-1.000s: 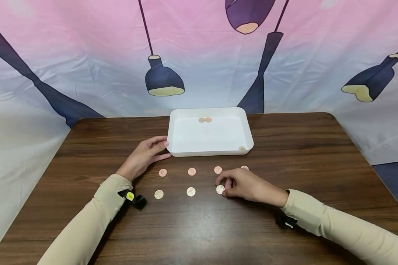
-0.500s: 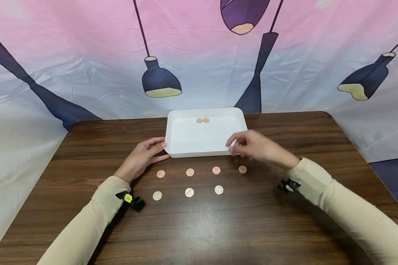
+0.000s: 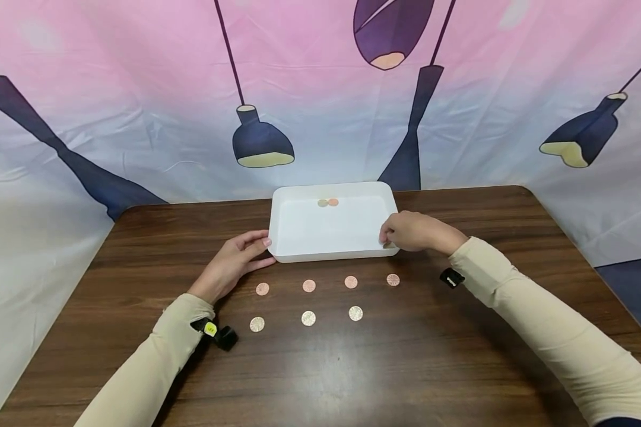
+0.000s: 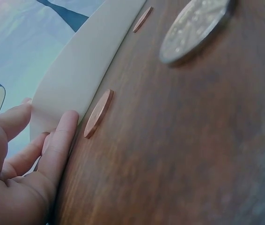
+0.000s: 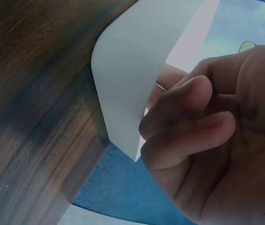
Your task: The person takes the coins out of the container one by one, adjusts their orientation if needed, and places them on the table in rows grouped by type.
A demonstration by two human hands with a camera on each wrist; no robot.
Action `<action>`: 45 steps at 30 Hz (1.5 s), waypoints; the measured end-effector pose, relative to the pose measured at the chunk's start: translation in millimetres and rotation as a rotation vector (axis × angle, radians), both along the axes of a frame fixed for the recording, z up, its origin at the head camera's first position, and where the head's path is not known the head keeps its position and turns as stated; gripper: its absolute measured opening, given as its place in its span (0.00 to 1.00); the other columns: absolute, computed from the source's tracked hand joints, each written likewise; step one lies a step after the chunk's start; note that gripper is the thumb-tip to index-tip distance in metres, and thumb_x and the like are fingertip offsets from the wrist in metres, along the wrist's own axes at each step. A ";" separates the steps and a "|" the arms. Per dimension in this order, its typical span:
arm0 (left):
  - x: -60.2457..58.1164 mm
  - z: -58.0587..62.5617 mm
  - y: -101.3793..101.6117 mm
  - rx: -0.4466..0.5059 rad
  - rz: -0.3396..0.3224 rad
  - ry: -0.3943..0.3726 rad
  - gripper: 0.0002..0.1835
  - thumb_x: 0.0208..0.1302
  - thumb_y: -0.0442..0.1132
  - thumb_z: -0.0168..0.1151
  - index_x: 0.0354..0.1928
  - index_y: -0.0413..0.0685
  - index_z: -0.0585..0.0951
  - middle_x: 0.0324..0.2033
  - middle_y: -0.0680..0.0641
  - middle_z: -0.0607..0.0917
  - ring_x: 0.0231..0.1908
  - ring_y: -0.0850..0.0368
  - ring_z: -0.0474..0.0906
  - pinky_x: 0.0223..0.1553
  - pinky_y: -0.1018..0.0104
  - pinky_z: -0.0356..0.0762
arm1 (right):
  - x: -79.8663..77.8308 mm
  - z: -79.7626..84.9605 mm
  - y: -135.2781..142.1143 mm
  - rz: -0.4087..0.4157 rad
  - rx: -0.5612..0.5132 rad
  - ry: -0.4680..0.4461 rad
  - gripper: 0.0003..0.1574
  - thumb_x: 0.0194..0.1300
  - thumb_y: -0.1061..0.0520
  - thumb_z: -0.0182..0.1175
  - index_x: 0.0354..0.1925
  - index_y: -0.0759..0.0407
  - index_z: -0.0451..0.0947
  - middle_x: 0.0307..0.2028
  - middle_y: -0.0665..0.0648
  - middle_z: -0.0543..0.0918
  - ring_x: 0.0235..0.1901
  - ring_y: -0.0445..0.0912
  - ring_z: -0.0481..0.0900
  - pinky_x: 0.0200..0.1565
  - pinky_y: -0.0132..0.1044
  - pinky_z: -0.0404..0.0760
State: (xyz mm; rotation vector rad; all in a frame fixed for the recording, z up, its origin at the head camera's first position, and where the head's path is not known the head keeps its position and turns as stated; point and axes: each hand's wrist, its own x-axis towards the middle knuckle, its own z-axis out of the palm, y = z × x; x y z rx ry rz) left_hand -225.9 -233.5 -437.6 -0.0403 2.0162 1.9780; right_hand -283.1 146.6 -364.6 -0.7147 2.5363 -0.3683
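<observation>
In the head view, my left hand (image 3: 228, 267) holds the left end of a shallow white tray (image 3: 328, 258), thumb at its rim and another finger low against the wall. My right hand (image 3: 413, 230) reaches over the tray's front right corner with curled fingers. Its fingertips pinch a coin there, mostly hidden; the right wrist view shows just a thin bright edge between fingers. Two touching coins (image 3: 323, 203) lie at the tray's back. On the table, a row of copper-coloured coins (image 3: 309, 286) lies in front of the tray, with three silvery coins (image 3: 308, 318) nearer me.
The tray stands near the back edge of a dark wooden table (image 3: 320, 379). Behind it hangs a cloth backdrop (image 3: 331, 118) printed with lamps. A black wrist camera (image 3: 225, 338) sits close beside the leftmost silvery coin.
My right hand has moved from the rightmost silvery coin on the table up to the tray's front right corner, its fingers now inside. My left hand has stayed at the tray.
</observation>
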 end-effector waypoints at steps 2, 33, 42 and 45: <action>0.9 0.2 0.0 0.002 0.000 0.003 0.30 0.83 0.38 0.55 0.78 0.32 0.62 0.73 0.32 0.66 0.64 0.49 0.77 0.63 0.61 0.86 | 0.5 -0.7 -0.2 -0.002 -0.009 0.001 0.23 0.76 0.65 0.44 0.49 0.62 0.88 0.46 0.56 0.91 0.42 0.47 0.81 0.45 0.42 0.82; 2.3 -1.7 -1.6 -0.015 -0.017 0.020 0.32 0.83 0.42 0.57 0.79 0.34 0.62 0.74 0.33 0.66 0.69 0.45 0.73 0.64 0.62 0.85 | -25.7 -45.3 -45.8 -0.472 -0.613 -0.317 0.24 0.69 0.74 0.60 0.62 0.67 0.79 0.30 0.52 0.73 0.21 0.40 0.66 0.21 0.26 0.65; 1.6 -1.3 -1.5 0.000 -0.010 0.015 0.31 0.83 0.40 0.56 0.79 0.32 0.62 0.74 0.33 0.66 0.63 0.53 0.77 0.64 0.61 0.85 | -30.0 -51.1 -47.8 -0.540 -0.573 -0.301 0.23 0.65 0.73 0.68 0.58 0.61 0.85 0.30 0.52 0.74 0.16 0.40 0.60 0.17 0.27 0.58; 0.7 -0.4 -1.4 -0.005 -0.013 0.014 0.32 0.83 0.41 0.57 0.79 0.32 0.61 0.74 0.33 0.66 0.65 0.51 0.76 0.64 0.62 0.85 | -32.5 -53.1 -47.4 -0.547 -0.579 -0.295 0.23 0.65 0.73 0.68 0.56 0.60 0.87 0.28 0.52 0.74 0.17 0.40 0.62 0.17 0.27 0.59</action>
